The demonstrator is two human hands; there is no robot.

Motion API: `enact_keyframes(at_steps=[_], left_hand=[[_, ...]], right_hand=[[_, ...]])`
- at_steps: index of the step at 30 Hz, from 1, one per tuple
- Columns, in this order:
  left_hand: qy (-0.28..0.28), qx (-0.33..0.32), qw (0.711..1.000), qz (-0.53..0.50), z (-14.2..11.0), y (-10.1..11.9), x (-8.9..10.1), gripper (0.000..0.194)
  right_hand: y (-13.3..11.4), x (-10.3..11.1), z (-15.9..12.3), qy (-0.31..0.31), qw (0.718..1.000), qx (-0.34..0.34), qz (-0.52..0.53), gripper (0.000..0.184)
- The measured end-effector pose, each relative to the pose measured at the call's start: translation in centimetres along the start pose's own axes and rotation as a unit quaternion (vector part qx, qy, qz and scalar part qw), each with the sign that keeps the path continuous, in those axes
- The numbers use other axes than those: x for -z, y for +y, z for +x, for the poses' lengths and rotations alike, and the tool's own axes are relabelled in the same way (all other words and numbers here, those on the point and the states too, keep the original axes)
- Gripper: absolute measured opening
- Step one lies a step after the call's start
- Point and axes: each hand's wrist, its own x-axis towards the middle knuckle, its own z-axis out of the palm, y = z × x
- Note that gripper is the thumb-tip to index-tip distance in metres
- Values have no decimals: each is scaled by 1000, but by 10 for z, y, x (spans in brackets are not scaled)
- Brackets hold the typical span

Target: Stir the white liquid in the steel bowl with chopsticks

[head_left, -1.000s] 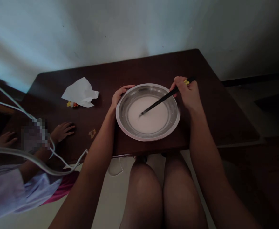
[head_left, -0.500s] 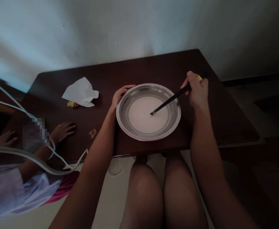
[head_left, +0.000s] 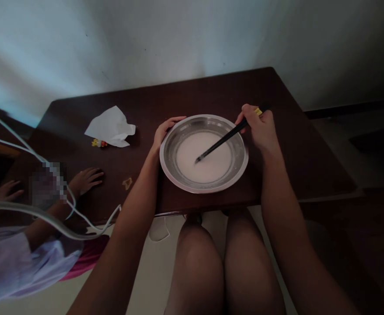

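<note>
A wide stainless steel basin [head_left: 204,187] stands near the table's front edge, partly filled with a milky white liquid [head_left: 208,151]. My left hand [head_left: 163,131] grips its left side, fingers along the outer rim and the thumb hidden. Black chopsticks [head_left: 224,138] slant down over the basin's right rim, their tips in the liquid left of its middle. Near their upper end, which has a yellow band, my right hand [head_left: 257,124] is closed around them.
On the dark brown table [head_left: 192,96] lie a white paper [head_left: 109,124], a small yellow and red toy [head_left: 98,143] and a thin yellowish scrap [head_left: 127,183]. Another person's hand [head_left: 89,179] rests at left. White cables [head_left: 93,225] cross there. A wall [head_left: 165,39] stands behind.
My right hand has moved left and slightly down, carrying the chopsticks' tips leftward through the liquid. My left hand and the basin stay put.
</note>
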Motion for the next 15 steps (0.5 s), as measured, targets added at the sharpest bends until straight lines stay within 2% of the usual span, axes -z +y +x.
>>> enact_keyframes(at_steps=[4,6,9,11,13,15], left_hand=[[3,-9,1000,3,-1,0,0,37],[2,-10,1000,10,-1,1,0,38],[2,-12,1000,12,-1,2,0,37],[2,-11,1000,8,-1,2,-1,37],[1,-2,1000,-1,-2,1,0,36],[1,12,1000,-12,-2,0,3,37]], right_hand=[[3,2,1,92,996,16,3,53],[5,2,1,77,997,10,1,53],[5,0,0,16,1000,2,-7,50],[3,0,1,34,999,9,-2,49],[1,1,1,80,997,17,10,51],[-1,1,0,82,996,12,19,53]])
